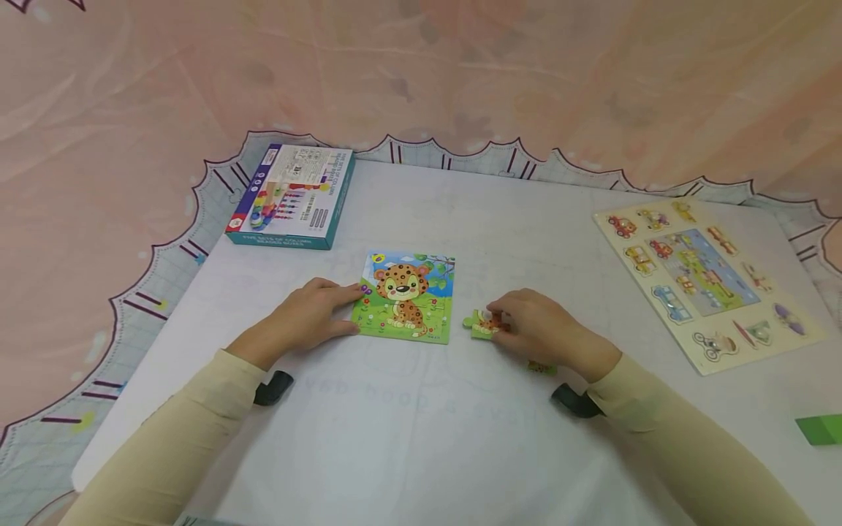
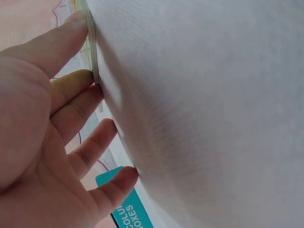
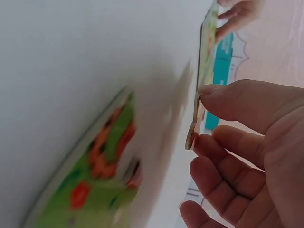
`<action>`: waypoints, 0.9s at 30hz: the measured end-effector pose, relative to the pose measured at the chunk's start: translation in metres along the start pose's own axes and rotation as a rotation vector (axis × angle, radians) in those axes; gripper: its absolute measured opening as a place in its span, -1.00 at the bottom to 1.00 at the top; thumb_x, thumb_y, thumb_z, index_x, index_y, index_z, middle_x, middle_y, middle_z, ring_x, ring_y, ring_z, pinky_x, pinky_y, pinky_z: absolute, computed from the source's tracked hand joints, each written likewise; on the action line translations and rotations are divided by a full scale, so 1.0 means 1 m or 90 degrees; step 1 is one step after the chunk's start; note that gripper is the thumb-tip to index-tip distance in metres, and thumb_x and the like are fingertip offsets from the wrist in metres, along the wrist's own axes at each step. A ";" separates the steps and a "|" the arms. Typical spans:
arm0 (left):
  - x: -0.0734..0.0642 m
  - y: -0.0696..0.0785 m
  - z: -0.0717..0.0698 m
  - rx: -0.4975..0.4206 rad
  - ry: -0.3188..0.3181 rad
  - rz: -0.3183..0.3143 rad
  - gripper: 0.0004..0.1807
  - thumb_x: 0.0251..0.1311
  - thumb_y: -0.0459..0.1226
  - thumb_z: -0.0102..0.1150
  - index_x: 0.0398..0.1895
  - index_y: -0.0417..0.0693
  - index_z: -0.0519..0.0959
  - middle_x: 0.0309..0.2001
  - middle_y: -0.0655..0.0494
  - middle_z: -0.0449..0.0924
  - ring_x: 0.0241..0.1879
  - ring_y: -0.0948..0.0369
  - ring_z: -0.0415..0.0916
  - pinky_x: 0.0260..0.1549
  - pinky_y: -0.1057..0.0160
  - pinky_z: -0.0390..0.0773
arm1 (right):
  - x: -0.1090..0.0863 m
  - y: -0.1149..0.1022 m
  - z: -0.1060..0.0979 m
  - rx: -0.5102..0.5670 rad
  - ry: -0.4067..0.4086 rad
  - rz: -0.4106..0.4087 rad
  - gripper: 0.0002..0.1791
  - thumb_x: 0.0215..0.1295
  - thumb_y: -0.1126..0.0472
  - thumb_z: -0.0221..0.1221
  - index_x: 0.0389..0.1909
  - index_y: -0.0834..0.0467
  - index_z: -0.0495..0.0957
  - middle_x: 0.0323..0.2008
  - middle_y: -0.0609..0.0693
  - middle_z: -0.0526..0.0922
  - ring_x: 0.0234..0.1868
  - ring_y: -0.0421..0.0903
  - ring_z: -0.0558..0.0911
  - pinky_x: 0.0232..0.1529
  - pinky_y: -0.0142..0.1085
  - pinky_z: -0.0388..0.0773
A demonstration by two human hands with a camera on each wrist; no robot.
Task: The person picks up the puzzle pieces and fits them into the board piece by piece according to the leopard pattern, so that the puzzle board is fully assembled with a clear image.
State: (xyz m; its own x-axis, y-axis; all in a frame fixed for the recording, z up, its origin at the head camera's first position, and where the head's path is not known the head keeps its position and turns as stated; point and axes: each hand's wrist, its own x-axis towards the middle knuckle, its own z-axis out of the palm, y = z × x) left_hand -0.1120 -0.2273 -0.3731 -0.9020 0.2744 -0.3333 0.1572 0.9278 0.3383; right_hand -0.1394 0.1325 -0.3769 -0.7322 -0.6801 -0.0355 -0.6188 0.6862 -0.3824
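Note:
A square picture board (image 1: pixel 404 299) with a spotted leopard cub on grass lies on the white-covered table. Against its left edge, the left hand (image 1: pixel 314 313) rests thumb and fingertips, with the other fingers spread in the left wrist view. The right hand (image 1: pixel 542 326) pinches a small puzzle piece (image 1: pixel 482 326) with green and orange spotted print, just right of the board. Seen edge-on in the right wrist view, this thin piece (image 3: pixel 194 126) sits between thumb and fingers. Another puzzle piece (image 1: pixel 541 367) lies on the table below the right hand, partly covered by it.
At the back left stands a teal and purple box (image 1: pixel 289 197). A cream peg-puzzle board (image 1: pixel 707 281) with vehicle pictures lies at the right. A green block (image 1: pixel 818 429) shows at the right frame edge. Behind the table hangs a pinkish cloth (image 1: pixel 421 73).

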 end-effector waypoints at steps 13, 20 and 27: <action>0.000 -0.001 0.001 -0.006 0.005 0.003 -0.27 0.27 -0.06 0.34 0.46 -0.03 0.37 0.38 -0.08 0.39 0.36 -0.14 0.21 0.24 -0.24 0.33 | 0.023 -0.023 0.004 -0.017 0.017 -0.069 -0.80 0.17 0.31 0.31 -0.18 0.26 0.67 -0.34 -0.04 0.66 -0.20 -0.02 0.57 -0.13 -0.18 0.56; -0.001 0.000 0.000 -0.006 0.008 0.007 -0.28 0.26 -0.06 0.35 0.46 -0.03 0.37 0.39 -0.06 0.39 0.36 -0.14 0.21 0.24 -0.24 0.33 | 0.034 -0.034 0.007 -0.026 0.011 -0.085 -0.81 0.21 0.27 0.32 -0.18 0.25 0.68 -0.24 0.01 0.70 -0.12 0.01 0.61 -0.09 -0.17 0.57; 0.000 0.000 0.001 -0.008 0.008 0.012 -0.28 0.27 -0.06 0.34 0.45 -0.05 0.38 0.40 -0.05 0.37 0.36 -0.15 0.21 0.24 -0.24 0.33 | 0.042 -0.042 0.013 -0.013 -0.018 -0.059 -0.75 0.24 0.24 0.29 -0.09 0.26 0.67 -0.22 0.02 0.69 -0.06 0.03 0.60 -0.01 -0.13 0.55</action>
State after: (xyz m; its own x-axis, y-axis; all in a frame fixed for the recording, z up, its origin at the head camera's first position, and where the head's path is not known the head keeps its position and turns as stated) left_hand -0.1114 -0.2276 -0.3737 -0.9041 0.2888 -0.3149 0.1695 0.9189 0.3563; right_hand -0.1408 0.0716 -0.3746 -0.6629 -0.7482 -0.0275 -0.6898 0.6247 -0.3660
